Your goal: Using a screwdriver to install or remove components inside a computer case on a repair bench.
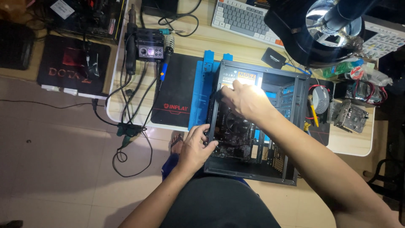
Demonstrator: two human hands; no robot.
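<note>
An open black computer case [297, 126] lies on its side at the table's front edge, with a motherboard and a round cooler fan [236, 122] inside. My left hand [195, 147] grips the case's left front edge, fingers curled over the frame. My right hand [247, 100] reaches down into the case near its upper left corner, fingers bent over the board; whatever is under the fingertips is hidden. A bright lamp lights the right hand.
A blue work mat [201, 90] and a black mouse pad [175, 90] lie left of the case. A soldering station [149, 46] with cables stands behind them, a keyboard [242, 19] further back. A heatsink [350, 116], tape roll [320, 98] and black drive [273, 58] lie right.
</note>
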